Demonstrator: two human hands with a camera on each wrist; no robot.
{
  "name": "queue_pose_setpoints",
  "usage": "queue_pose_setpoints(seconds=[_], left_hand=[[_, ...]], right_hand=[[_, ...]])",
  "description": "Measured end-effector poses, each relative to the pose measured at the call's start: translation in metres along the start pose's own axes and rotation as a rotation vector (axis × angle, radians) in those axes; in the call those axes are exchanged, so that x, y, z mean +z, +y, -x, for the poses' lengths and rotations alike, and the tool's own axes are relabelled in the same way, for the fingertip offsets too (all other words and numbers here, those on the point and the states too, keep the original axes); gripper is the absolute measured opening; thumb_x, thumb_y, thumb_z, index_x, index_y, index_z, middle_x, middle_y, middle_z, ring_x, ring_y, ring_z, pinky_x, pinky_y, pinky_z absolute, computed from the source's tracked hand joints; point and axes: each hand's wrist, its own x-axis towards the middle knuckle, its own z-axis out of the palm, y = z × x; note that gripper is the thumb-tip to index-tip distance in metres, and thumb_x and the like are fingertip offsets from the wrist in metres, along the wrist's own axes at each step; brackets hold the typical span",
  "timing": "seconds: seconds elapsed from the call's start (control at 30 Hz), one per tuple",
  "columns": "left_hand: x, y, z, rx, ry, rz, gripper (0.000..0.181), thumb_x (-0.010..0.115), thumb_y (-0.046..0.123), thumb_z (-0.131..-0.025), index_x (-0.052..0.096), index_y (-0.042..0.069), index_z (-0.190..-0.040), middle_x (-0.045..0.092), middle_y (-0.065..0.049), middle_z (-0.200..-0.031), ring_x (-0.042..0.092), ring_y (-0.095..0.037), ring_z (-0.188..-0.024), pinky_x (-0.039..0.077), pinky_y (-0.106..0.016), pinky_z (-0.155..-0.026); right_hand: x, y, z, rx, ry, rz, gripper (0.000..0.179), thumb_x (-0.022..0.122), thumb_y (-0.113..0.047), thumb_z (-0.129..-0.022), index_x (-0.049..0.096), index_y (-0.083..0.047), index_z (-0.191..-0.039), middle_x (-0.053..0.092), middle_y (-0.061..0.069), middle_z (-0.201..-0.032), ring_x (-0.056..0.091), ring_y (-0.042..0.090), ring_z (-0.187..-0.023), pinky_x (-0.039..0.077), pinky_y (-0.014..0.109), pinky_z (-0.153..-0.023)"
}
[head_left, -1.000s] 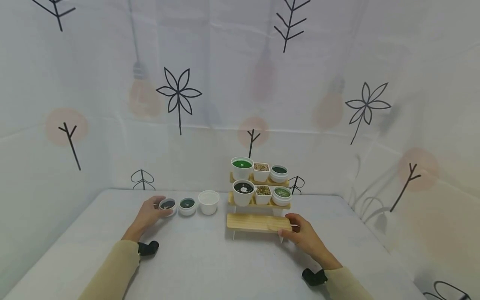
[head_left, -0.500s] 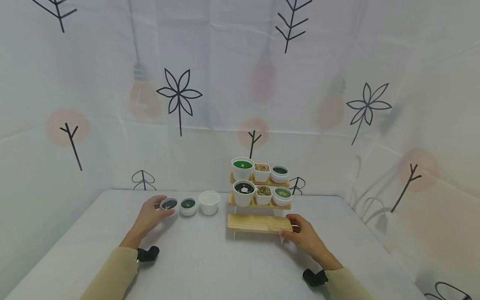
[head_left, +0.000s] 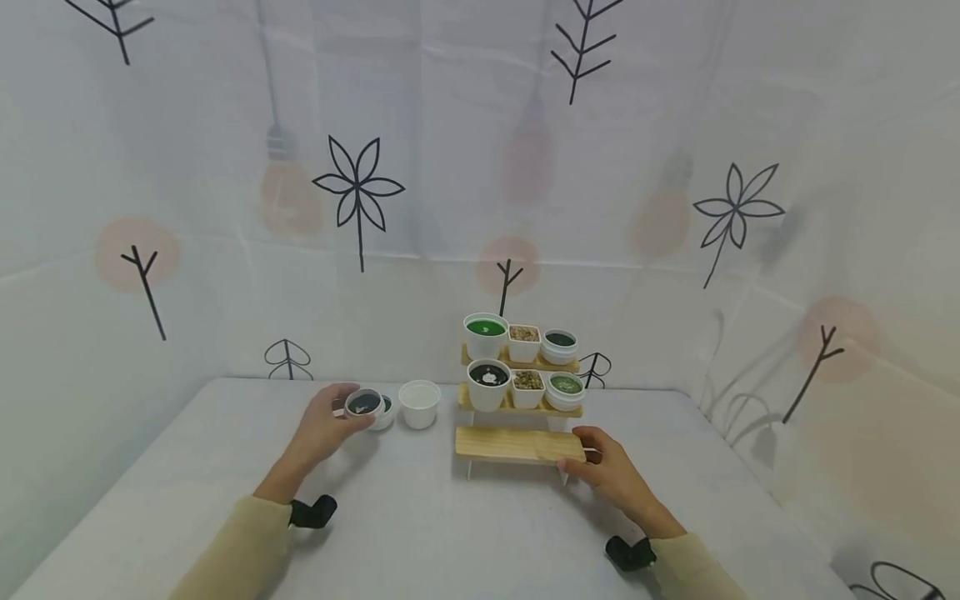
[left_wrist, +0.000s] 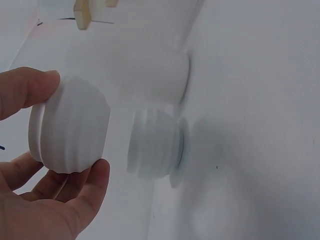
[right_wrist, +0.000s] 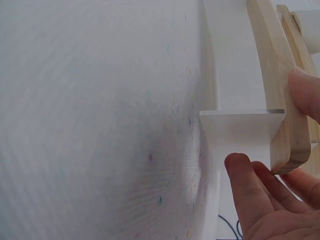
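My left hand (head_left: 324,427) pinches a small white bowl (head_left: 364,403) with dark contents between thumb and fingers. Its ribbed side (left_wrist: 75,130) shows in the left wrist view, held off the table. Behind it, a similar bowl with dark green contents (head_left: 385,414) stands partly hidden, beside a plain white cup (head_left: 419,405). My right hand (head_left: 605,469) grips the right end of a low wooden shelf (head_left: 517,445), the front step of a tiered stand. In the right wrist view the thumb lies on the wood (right_wrist: 280,85), with fingers curled below near a white support (right_wrist: 242,120).
Two wooden tiers behind the low shelf carry white cups and bowls: a green-filled cup (head_left: 486,335), a dark-filled cup (head_left: 488,385), square cups of grain-like bits (head_left: 527,388) and round bowls (head_left: 565,390). A patterned cloth (head_left: 420,208) hangs behind the white table (head_left: 420,533).
My left hand has lifted the dark-filled bowl and carried it right, in front of the dark green one. The right hand stays on the shelf's end.
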Motion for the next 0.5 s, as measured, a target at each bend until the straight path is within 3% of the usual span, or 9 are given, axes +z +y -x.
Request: queue_pose_setpoints(seconds=[0.5], left_hand=[[0.021,0.03,0.016,0.133,-0.021,0.03,0.064,0.078,0.022,-0.078,0.05,0.004,-0.132,0.054,-0.013,-0.126,0.053,-0.027,-0.114,0.048,-0.042,-0.095]], right_hand=[[0.0,-0.002,-0.001,0.017,0.005,-0.006,0.076,0.078,-0.037,-0.079,0.043,-0.001,-0.136,0.052,0.02,-0.13,0.057,0.03,-0.11,0.05,0.043,-0.089]])
